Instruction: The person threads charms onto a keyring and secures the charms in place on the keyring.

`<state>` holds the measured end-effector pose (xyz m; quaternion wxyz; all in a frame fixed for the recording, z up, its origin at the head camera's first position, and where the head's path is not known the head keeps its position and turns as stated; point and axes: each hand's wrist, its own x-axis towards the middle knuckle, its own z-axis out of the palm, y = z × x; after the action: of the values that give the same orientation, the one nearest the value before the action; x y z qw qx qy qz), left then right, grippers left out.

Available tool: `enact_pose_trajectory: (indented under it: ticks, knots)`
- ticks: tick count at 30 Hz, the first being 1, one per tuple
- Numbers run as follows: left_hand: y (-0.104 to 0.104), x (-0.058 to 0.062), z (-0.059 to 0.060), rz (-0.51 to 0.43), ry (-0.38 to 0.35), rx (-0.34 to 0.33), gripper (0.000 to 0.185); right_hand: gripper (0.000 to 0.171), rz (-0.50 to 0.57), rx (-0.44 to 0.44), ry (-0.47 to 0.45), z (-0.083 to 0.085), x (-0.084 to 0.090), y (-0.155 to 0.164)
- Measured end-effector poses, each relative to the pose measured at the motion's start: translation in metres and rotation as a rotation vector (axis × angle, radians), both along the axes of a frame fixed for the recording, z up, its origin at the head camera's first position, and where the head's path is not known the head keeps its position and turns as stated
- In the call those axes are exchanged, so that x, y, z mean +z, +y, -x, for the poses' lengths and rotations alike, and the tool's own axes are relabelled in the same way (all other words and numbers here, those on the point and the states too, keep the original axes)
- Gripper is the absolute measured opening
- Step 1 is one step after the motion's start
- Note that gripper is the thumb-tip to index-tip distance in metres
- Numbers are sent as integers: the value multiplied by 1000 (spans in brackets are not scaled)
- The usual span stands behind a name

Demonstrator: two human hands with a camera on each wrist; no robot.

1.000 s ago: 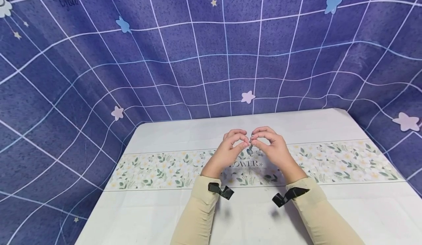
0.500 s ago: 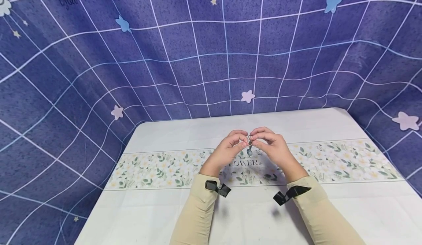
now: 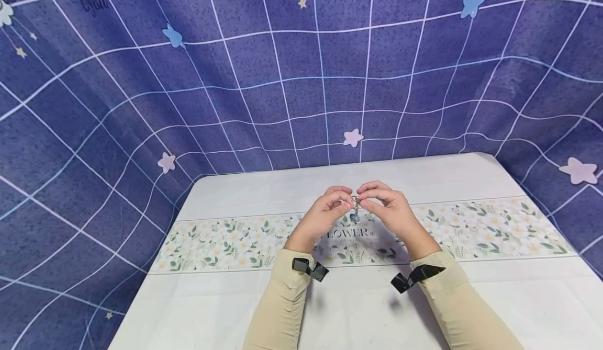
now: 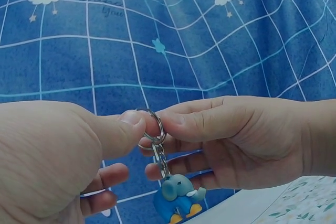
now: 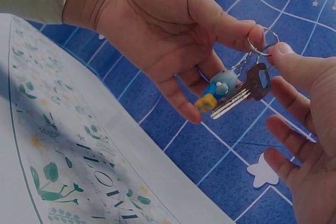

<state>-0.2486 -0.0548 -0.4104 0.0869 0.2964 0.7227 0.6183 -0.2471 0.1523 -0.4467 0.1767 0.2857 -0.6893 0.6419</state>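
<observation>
One white table with floral band; blue star-patterned grid backdrop behind.

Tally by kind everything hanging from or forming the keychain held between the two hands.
Key ring: 1
Short chain: 1
Blue elephant charm: 1
Key: 1
Total: 4
The left hand and right hand both pinch the ring.

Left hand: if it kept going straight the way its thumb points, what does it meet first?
Likely the right hand: the left hand pinches the key ring thumb-first toward it, the two hands nearly touching across the ring.
</observation>
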Motion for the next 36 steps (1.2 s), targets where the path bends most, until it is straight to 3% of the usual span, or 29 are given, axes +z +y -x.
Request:
enact_pose_trajectory:
  ticks: [4, 10, 15, 19, 25, 36]
  knots:
    - [0, 10, -8, 6, 33, 18, 11, 10, 5, 5, -46, 0, 0, 0]
    - [-1, 10, -8, 6, 53, 13, 10, 10, 73, 34, -197, -2, 0, -1]
    - [-1, -4, 3, 40, 62, 38, 10, 13, 135, 43, -270, -2, -1, -2]
    - [0, -12, 10, 49, 81, 57, 9, 5, 177, 52, -291, -2, -1, -2]
    - [-1, -15, 12, 35, 91, 52, 9, 6, 207, 54, -296, -2, -1, -3]
    - [1, -8, 8, 63, 98, 92, 12, 16, 181, 39, -281, -1, -1, -3]
